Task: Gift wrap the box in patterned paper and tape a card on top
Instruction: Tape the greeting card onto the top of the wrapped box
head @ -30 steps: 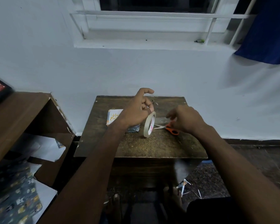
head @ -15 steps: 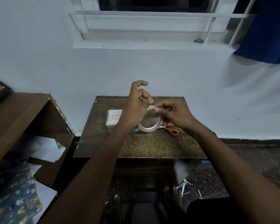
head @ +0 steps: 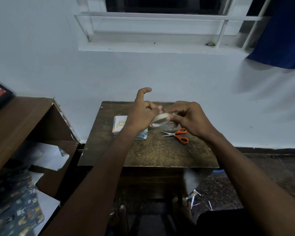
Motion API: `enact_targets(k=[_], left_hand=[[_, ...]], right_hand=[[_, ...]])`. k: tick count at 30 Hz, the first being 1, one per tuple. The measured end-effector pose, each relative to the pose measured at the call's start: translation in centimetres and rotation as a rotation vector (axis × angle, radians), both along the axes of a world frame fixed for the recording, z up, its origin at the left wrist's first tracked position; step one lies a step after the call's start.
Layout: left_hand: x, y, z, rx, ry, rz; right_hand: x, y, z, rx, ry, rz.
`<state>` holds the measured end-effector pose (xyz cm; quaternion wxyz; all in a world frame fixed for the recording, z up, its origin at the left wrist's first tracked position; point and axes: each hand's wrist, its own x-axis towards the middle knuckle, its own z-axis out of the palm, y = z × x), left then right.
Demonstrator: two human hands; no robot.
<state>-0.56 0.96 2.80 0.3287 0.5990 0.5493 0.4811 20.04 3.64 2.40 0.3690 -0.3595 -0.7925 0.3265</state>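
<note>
Both hands work a roll of clear tape (head: 158, 118) above a small wooden table (head: 148, 150), the roll now tipped nearly flat where a second ago it stood on edge in the left hand alone. The left hand (head: 141, 113) holds the roll's near-left side with curled fingers, its index finger lifted clear and hooked in the air. The right hand (head: 191, 120), which a second ago rested by the scissors, has come up to the roll; its thumb and fingertips pinch at the rim, apparently picking for the free end of the tape, though no loose strip can be made out.

Left of the roll and below it on the table lies the wrapped box (head: 140, 136), largely hidden behind the left forearm, with a birthday card (head: 120, 124) in gold lettering resting on it. Orange-handled scissors (head: 177, 134) lie on the table right of the roll, blades pointing left, now untouched. Leftover patterned paper (head: 15, 210) sits on the floor far left of the table, beside a brown shelf unit (head: 24, 126).

With the box apparently wrapped and the card in place, the shift to a two-handed hold suggests the person is about to draw off a length of tape to fix the card down.
</note>
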Motion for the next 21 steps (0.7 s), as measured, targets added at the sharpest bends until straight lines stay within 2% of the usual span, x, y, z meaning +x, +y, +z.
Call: enact_targets(k=[4,7,9,12,17,21], left_hand=[[-0.6,0.2,-0.5,-0.074,0.071,0.003],[-1.3,0.2,-0.4,-0.086,0.083,-0.006],[-2.0,-0.1,-0.2,-0.097,0.096,-0.005],[-3.1,-0.2,-0.2,-0.125,0.108,-0.002],[-5.4,-1.1,-0.5,-0.121,0.179,0.026],[-7.3,-2.2,-0.6,-0.156,0.242,0.076]], right_hand=[[-0.5,0.4,-0.3,0.104,-0.178,-0.008],[-0.8,0.4,-0.8,0.151,-0.398,-0.055],[-1.3,0.3,-1.2,0.108,-0.568,-0.089],[-2.1,0.5,-1.8,0.018,-0.715,-0.101],[-4.2,0.3,-1.1,-0.022,-0.769,-0.040],[-6.6,0.2,-0.6,-0.018,-0.609,-0.052]])
